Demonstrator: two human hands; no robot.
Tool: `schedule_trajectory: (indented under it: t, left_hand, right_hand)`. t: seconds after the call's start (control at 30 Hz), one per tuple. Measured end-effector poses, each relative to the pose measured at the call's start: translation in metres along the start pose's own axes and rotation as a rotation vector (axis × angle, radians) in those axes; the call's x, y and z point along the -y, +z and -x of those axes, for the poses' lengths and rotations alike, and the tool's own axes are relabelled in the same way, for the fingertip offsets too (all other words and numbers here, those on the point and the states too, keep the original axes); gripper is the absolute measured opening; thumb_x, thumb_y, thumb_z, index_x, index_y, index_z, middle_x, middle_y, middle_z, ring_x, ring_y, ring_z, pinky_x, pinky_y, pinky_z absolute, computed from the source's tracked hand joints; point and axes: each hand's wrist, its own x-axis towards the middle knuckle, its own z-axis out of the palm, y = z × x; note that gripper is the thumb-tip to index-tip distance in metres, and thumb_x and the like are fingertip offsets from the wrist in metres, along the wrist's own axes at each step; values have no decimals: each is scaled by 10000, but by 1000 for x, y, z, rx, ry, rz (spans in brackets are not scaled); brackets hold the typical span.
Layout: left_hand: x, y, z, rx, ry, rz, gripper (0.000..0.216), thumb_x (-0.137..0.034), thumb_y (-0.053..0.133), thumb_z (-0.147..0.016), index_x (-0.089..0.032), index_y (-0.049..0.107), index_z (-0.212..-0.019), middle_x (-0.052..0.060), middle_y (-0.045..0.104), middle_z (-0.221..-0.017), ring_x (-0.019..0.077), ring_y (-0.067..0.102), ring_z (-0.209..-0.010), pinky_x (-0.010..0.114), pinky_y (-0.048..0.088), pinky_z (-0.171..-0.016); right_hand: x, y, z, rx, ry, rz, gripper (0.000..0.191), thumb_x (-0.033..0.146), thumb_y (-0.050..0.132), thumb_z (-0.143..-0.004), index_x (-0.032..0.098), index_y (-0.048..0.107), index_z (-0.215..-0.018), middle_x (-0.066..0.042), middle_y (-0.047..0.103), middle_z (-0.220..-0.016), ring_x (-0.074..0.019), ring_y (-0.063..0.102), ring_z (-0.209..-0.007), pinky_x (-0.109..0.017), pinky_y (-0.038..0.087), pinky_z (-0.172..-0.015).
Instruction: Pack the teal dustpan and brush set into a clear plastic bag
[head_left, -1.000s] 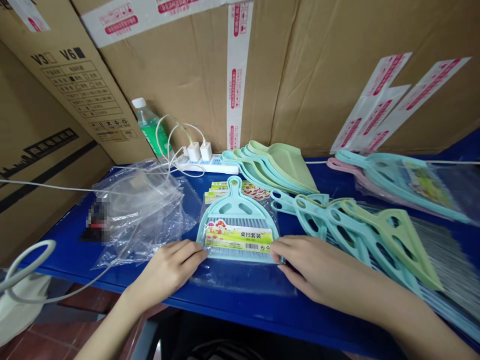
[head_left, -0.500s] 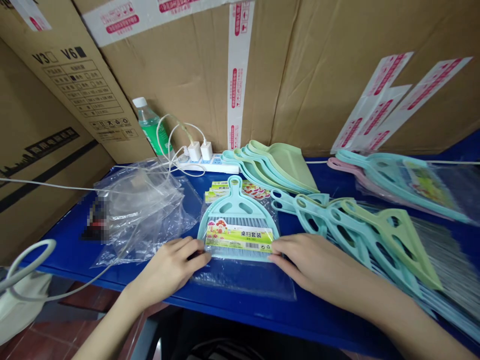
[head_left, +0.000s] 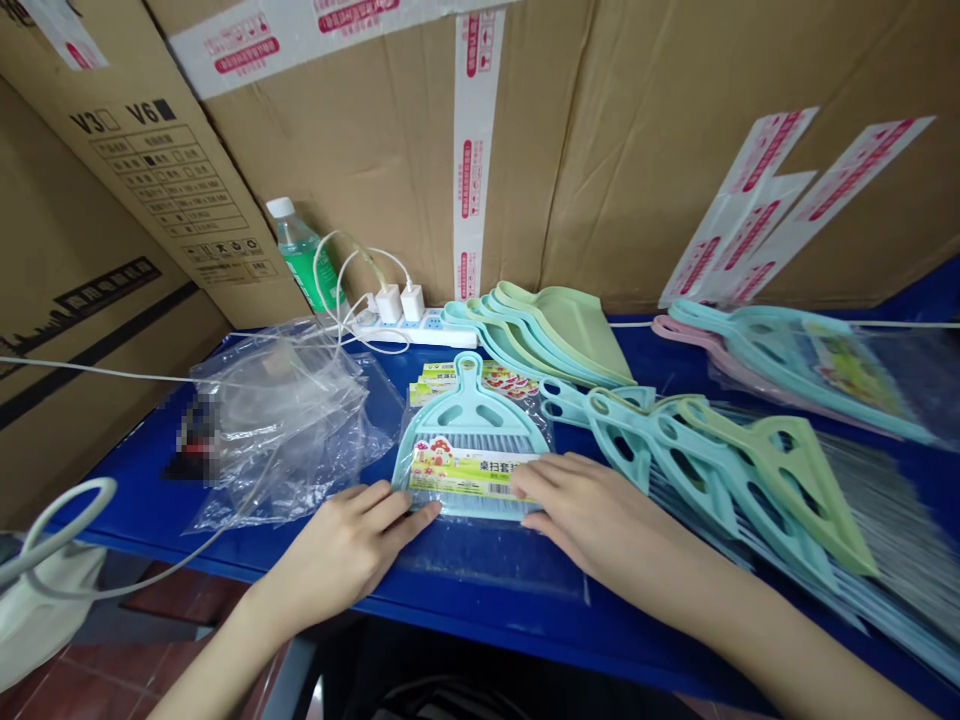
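A light blue dustpan (head_left: 495, 408) lies in front of me with its handle pointing away. A small brush (head_left: 450, 447) rests in it, and a green and white label card (head_left: 450, 474) lies across the bristles. My left hand (head_left: 360, 535) grips the pan's lower left corner, thumb along the front edge. With my right hand (head_left: 574, 510) I hold the lower right side, its fingers over the card's right end and its thumb at the front edge. A clear plastic bag (head_left: 495, 565) shows around the lower part; whether the set is inside it I cannot tell.
More label cards (head_left: 431, 377) lie behind the pan. Crumpled clear bags (head_left: 292, 420) are at left. Stacked dustpans (head_left: 570, 320), loose brushes (head_left: 705, 470) and bagged sets (head_left: 795, 360) lie at right. A power strip (head_left: 442, 330) and bottle (head_left: 304, 255) stand by the cardboard boxes.
My right hand has shifted left and now covers the label's right end. My left thumb has slid a little to the right along the front edge.
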Motion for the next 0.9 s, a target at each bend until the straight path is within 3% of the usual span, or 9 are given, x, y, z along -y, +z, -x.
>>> schedule_trajectory:
  t: [0.13,0.3,0.6,0.77,0.9]
  left_hand:
    - [-5,0,2,-3,-18,-23,365,-90,314,-962,-120,574,-1215,60,657,-837,184,578,-704,294,518,-600]
    - [-10,2,7,-61,-72,-61,385,-82,297,-949,-115,610,-1170,81,671,-881,195,596,-744,318,522,-676]
    - [-7,-2,19,-2,-73,25,445,-62,331,-913,-153,601,-1255,84,684,-1176,223,599,-1094,352,505,-896]
    - [0,-5,29,40,-79,56,489,-47,404,-864,-179,565,-1307,65,643,-1277,251,554,-1175,394,492,-942]
    - [3,-8,32,90,-95,60,537,-19,469,-824,-223,557,-1313,36,631,-1298,252,547,-1177,383,484,-937]
  right_hand:
    - [-3,4,2,20,-133,-116,367,6,464,-855,225,626,-1101,-51,708,-1046,-204,645,-971,-347,506,-846]
    - [-8,13,5,52,-194,-80,534,-13,442,-839,261,600,-1269,-58,695,-1020,-233,633,-987,-407,522,-847]
    - [-9,14,6,65,-208,-77,563,-24,460,-843,306,606,-1275,-43,689,-938,-211,625,-893,-393,526,-804]
    - [-8,10,8,65,-204,-117,567,-39,442,-824,298,642,-1234,-46,719,-1043,-213,629,-971,-404,510,-885]
    - [-12,5,13,107,-188,-142,615,-75,406,-792,271,641,-1243,-43,692,-1195,-227,588,-1148,-423,475,-979]
